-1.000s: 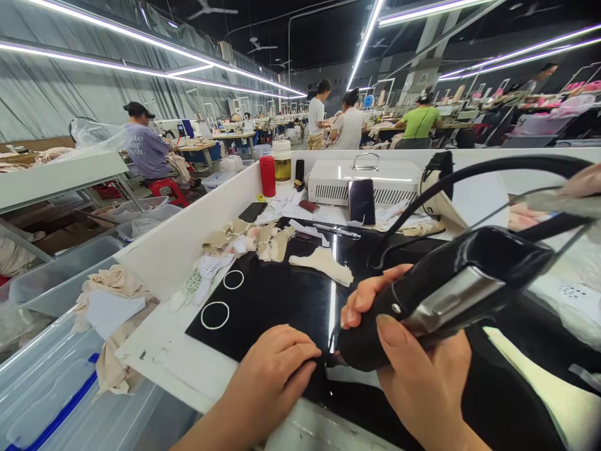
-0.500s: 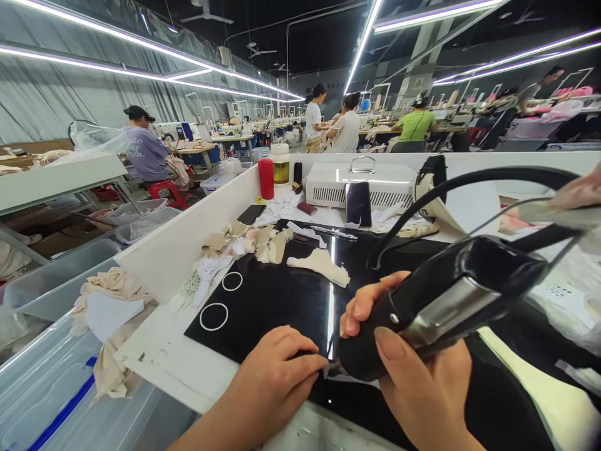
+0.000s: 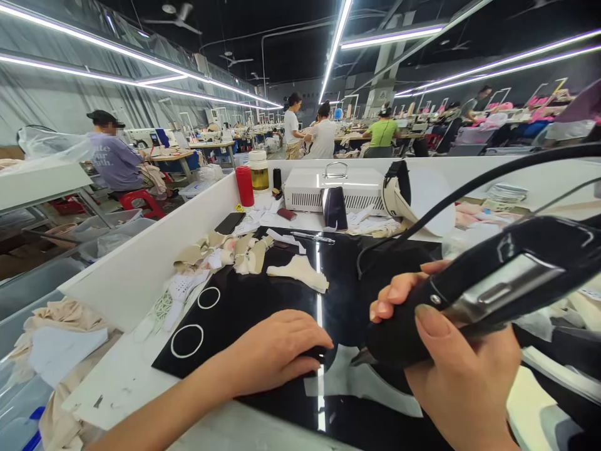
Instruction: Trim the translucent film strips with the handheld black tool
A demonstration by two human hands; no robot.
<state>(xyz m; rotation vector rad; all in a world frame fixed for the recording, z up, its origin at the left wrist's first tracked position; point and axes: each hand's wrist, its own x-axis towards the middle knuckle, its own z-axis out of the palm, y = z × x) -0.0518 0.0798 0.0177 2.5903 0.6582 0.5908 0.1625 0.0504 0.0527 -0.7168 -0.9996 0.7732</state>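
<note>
Your right hand (image 3: 469, 369) is closed around the body of a black handheld tool (image 3: 511, 269), thumb along one side and fingers wrapped round the other. Its narrow metal tip (image 3: 362, 357) points down over the pale grey piece (image 3: 380, 388); whether the two touch, you cannot tell from here. Your left hand (image 3: 277, 347) is palm down, fingers loosely bent, thumb parted from them, with nothing visible in its grasp. It sits just beside the grey piece, which lies on the glossy black board (image 3: 248, 307) between your hands.

Farther out on the board, you have two white rings near its left side, a cream cutout (image 3: 300, 270) and a pen (image 3: 313, 237). Fabric scraps (image 3: 253, 255) spread at its far left edge. Beyond stand a dark phone (image 3: 334, 208), propped upright against a white vented box (image 3: 305, 185), and a red bottle (image 3: 244, 186) beside a lidded jar (image 3: 259, 170).
</note>
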